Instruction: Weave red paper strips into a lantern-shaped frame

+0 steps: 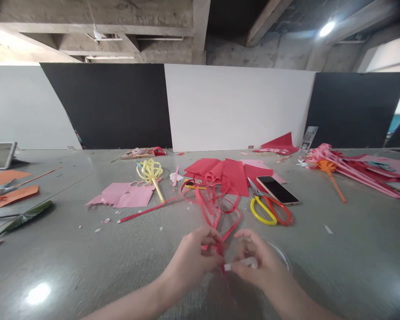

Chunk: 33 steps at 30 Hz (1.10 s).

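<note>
My left hand (200,249) is closed around the gathered lower end of a bundle of red paper strips (205,206). From that grip the strips fan out in loops over the table, one reaching far to the left. My right hand (258,262), just right of the bundle, pinches a small white stick-like piece (242,264). Its left end meets the red strips; its exact kind is hard to make out. A clear round rim (280,253) shows partly behind my right hand, the rest hidden.
Scissors (270,211) with yellow and orange handles lie beside a phone (278,190). Red paper sheets (233,177), a yellow paper flower (150,173) and pink paper (123,194) lie ahead. Pink and red strips (350,166) are at right, orange paper (11,198) at left.
</note>
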{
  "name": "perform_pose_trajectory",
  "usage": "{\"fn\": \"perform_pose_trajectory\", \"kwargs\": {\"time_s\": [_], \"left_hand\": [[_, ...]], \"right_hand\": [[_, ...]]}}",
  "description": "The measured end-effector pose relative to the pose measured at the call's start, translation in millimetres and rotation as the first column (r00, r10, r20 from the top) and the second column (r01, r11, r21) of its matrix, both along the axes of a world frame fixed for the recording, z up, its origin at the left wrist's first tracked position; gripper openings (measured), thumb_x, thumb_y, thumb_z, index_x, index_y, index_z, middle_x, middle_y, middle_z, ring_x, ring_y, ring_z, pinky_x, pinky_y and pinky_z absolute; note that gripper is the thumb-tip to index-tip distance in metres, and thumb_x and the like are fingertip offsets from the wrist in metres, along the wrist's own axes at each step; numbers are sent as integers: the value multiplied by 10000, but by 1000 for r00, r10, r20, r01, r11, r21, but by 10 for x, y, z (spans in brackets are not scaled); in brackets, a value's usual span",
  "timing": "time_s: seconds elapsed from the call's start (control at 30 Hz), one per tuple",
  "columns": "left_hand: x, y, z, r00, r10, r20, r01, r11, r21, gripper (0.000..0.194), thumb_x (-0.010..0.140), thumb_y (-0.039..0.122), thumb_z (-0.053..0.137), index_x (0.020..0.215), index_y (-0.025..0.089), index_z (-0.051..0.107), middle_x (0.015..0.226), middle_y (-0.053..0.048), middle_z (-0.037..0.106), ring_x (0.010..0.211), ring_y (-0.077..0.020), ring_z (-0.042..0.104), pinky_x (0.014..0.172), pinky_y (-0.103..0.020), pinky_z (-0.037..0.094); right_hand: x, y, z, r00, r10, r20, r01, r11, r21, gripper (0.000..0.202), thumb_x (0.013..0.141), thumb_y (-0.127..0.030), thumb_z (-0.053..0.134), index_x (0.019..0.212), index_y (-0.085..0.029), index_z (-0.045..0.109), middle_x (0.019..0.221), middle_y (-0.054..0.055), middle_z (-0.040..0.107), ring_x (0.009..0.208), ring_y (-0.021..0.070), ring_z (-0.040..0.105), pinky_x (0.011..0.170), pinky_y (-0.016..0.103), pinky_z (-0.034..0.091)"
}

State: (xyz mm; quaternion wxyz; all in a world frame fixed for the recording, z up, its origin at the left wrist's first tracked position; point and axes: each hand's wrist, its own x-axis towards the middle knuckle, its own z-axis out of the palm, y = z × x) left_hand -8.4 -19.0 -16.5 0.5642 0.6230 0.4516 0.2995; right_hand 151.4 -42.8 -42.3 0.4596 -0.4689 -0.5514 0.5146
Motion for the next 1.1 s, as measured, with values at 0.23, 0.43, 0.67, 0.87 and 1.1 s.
{"fn": "perform_pose_trajectory", "kwargs": {"time_s": [0.23, 0.43, 0.67, 0.87, 1.1], "left_hand": [[16, -36, -20, 999, 18, -48, -16, 999, 32, 173, 605, 125, 534, 773, 166, 515, 744, 7, 577, 559, -120, 576, 508, -229, 473], [21, -32, -12, 995, 11, -97, -5, 998, 69, 173, 612, 121, 521, 779, 167, 525, 765, -5, 598, 586, -120, 584, 531, -214, 461], [20, -42, -11, 997, 20, -76, -17, 999, 51, 170, 619, 139, 529, 788, 158, 529, 752, -10, 588, 582, -118, 572, 537, -221, 471], [29, -46, -18, 999, 40, -24, -40, 999, -6, 159, 611, 141, 540, 768, 157, 520, 737, 2, 559, 569, -116, 565, 544, -249, 488], [36, -63, 25, 996, 89, 20, -86, 991, -99, 199, 595, 144, 573, 776, 145, 488, 745, -22, 567, 628, -137, 558, 577, -277, 482]], "right_hand": [[-30, -37, 4, 1000, -14, 7, 14, 1000, 7, 336, 594, -124, 595, 882, -223, 455, 587, -85, 440, 503, 70, 443, 475, 183, 348], [-41, -47, -19, 999, 3, -37, -4, 1000, -23, 335, 605, -92, 586, 880, -220, 444, 602, -90, 419, 507, 56, 433, 492, 173, 354], [-48, -52, -3, 999, 14, -36, -15, 1000, -22, 286, 623, -89, 555, 860, -217, 459, 618, -79, 415, 505, 63, 448, 495, 187, 371], [-44, -54, -32, 999, 5, 41, -5, 1000, 1, 264, 637, -135, 550, 867, -227, 458, 622, -69, 418, 528, 85, 464, 504, 202, 377], [-65, -77, 1, 979, -92, 181, 69, 989, 127, 213, 650, -153, 543, 830, -219, 451, 603, -67, 396, 540, 98, 448, 509, 208, 375]]}}
